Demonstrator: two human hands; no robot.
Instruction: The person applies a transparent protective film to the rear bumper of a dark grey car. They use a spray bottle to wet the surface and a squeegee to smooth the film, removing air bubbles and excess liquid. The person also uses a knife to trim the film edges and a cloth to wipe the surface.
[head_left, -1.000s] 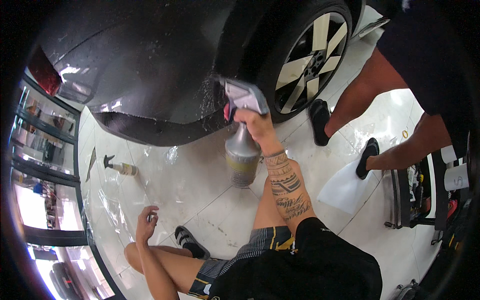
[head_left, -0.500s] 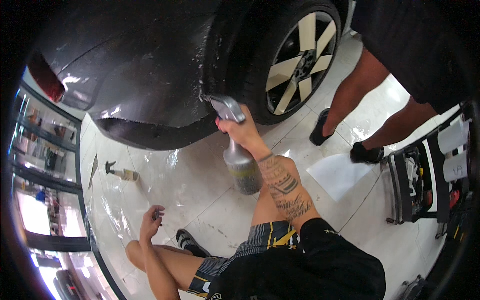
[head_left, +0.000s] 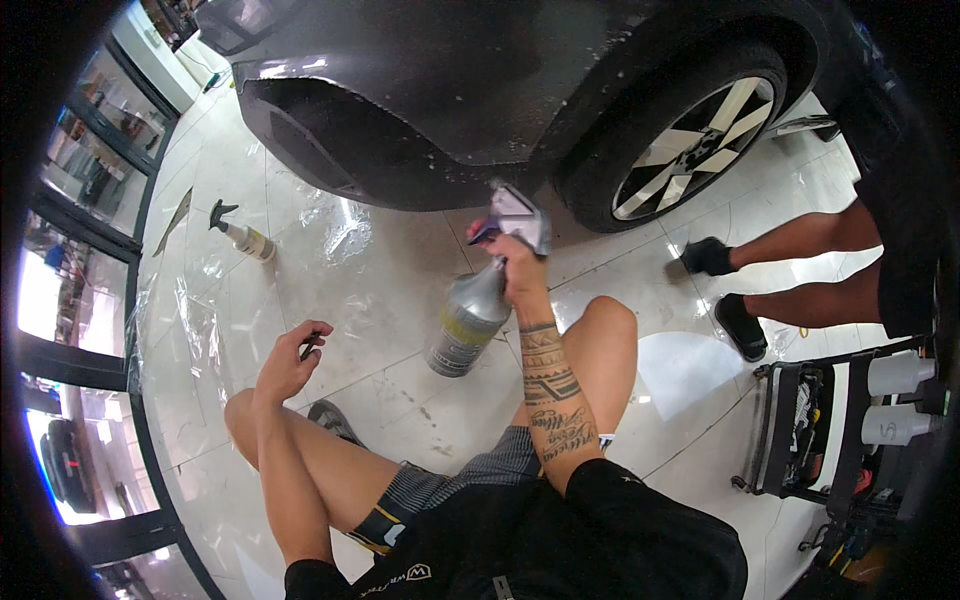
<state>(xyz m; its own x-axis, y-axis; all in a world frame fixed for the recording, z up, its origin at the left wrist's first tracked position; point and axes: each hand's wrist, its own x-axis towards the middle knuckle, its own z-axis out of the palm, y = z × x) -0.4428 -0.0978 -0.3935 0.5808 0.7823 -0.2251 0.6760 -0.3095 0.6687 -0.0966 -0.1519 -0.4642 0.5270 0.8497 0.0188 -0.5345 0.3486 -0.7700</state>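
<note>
My right hand grips a large grey trigger spray bottle by its neck, one or more fingers at the trigger. The bottle leans, its base toward my lower left, and its spray head points at the lower edge of the dark grey car bumper, just left of the wheel. Wet droplets and suds dot the bumper near the wheel arch. Over my left knee my left hand is curled, with a small dark thing between its fingers that I cannot make out.
A second, smaller spray bottle with a black trigger stands on the tiled floor at left, near crumpled clear film. A white sheet lies at right, beside a co-worker's legs and a tool cart. Glass doors line the left.
My view has shifted, bringing more of the lower bumper into sight. The spray bottle has moved down along the bumper and tilted. The co-worker's feet have shifted.
</note>
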